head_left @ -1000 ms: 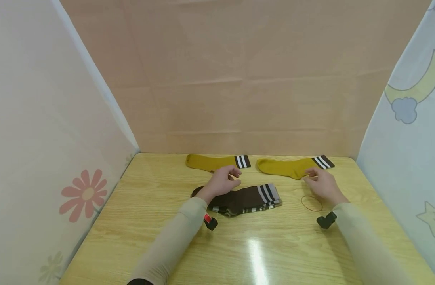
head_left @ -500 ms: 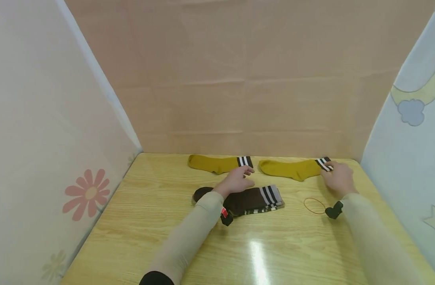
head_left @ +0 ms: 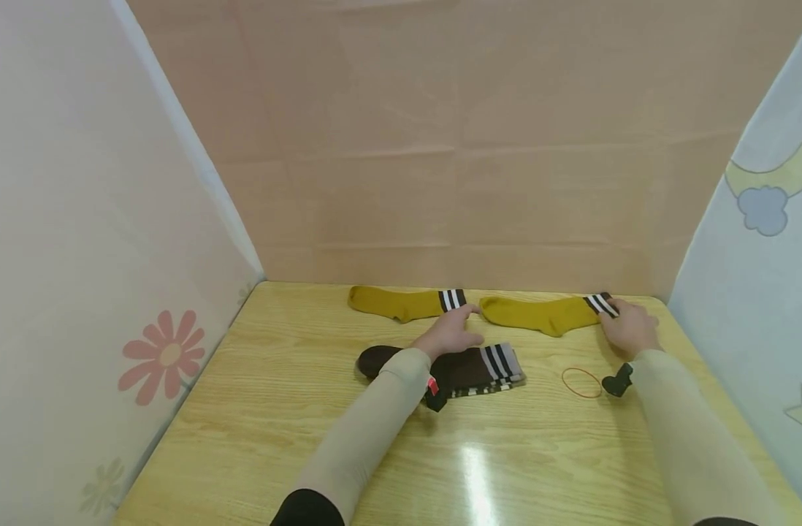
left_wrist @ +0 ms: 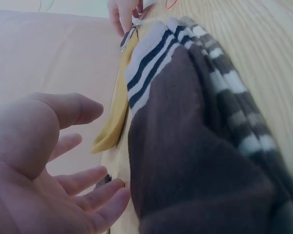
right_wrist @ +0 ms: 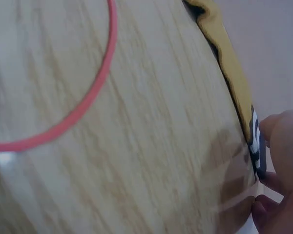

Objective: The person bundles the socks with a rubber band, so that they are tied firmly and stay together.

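Two mustard-yellow socks with dark, white-striped cuffs lie along the table's back edge, the left sock [head_left: 394, 302] and the right sock [head_left: 539, 314]. My right hand [head_left: 627, 327] is at the right sock's cuff, and the right wrist view shows thumb and fingers pinching that cuff [right_wrist: 256, 141]. Between the two yellow socks, near the right one's toe, my left hand [head_left: 448, 333] hovers with fingers spread and nothing in them. Below it lies a stack of dark brown socks [head_left: 470, 365] with grey striped cuffs, partly covered by my left forearm; patterned socks [left_wrist: 234, 87] show beneath.
A thin reddish elastic band [head_left: 581, 383] lies on the wooden table [head_left: 256, 409], left of my right wrist. A tan backdrop [head_left: 440, 183] rises behind the table edge. Patterned cloth walls stand at left [head_left: 112, 219] and right [head_left: 769, 292].
My right hand has moved right along the yellow sock, from its heel area to its cuff. The left hand has moved right, toward the right sock's toe. The socks appear unmoved.
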### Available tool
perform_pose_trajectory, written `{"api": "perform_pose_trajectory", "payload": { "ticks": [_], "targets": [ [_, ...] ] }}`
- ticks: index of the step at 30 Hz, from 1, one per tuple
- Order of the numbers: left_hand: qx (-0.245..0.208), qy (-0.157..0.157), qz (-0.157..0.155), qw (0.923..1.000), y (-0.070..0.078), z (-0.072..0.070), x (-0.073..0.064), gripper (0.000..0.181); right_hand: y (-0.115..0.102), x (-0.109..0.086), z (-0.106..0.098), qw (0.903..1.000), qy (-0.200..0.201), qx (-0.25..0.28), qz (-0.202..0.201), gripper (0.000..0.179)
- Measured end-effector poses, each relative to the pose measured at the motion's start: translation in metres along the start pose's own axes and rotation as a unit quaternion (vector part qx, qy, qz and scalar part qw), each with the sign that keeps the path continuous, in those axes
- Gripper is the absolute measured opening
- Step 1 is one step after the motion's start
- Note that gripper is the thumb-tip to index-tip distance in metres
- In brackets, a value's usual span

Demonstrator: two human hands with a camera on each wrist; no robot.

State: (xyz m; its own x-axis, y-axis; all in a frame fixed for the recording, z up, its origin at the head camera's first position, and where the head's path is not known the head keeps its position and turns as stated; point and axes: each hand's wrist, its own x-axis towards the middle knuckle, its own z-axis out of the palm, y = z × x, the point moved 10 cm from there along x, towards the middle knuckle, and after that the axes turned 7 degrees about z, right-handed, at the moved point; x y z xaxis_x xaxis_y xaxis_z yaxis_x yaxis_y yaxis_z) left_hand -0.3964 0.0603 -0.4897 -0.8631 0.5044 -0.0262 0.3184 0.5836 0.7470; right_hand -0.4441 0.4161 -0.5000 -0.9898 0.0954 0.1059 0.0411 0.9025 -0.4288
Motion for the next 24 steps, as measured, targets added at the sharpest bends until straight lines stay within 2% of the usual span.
{"api": "perform_pose_trajectory", "payload": {
  "ticks": [6,13,19,24],
  "targets": [
    [-0.024,-0.002,0.003,0.9997,0.006,0.006,0.011,0.067,0.007,0.001,0.001,0.9996,-0.018,-0.006,0.019,0.053],
    [-0.022,0.002,-0.007,0.9997,-0.003,0.011,0.023,0.072,0.005,0.004,0.005,0.9993,-0.023,0.010,0.027,0.052],
    [-0.021,-0.002,-0.036,0.9991,-0.009,0.013,0.021,0.072,0.007,0.008,0.008,0.9999,-0.002,0.011,0.001,0.046],
    [-0.007,0.009,-0.033,0.9994,-0.009,0.009,0.023,0.065,0.005,0.009,0.003,0.9996,0.015,0.005,-0.023,0.045]
  ]
}}
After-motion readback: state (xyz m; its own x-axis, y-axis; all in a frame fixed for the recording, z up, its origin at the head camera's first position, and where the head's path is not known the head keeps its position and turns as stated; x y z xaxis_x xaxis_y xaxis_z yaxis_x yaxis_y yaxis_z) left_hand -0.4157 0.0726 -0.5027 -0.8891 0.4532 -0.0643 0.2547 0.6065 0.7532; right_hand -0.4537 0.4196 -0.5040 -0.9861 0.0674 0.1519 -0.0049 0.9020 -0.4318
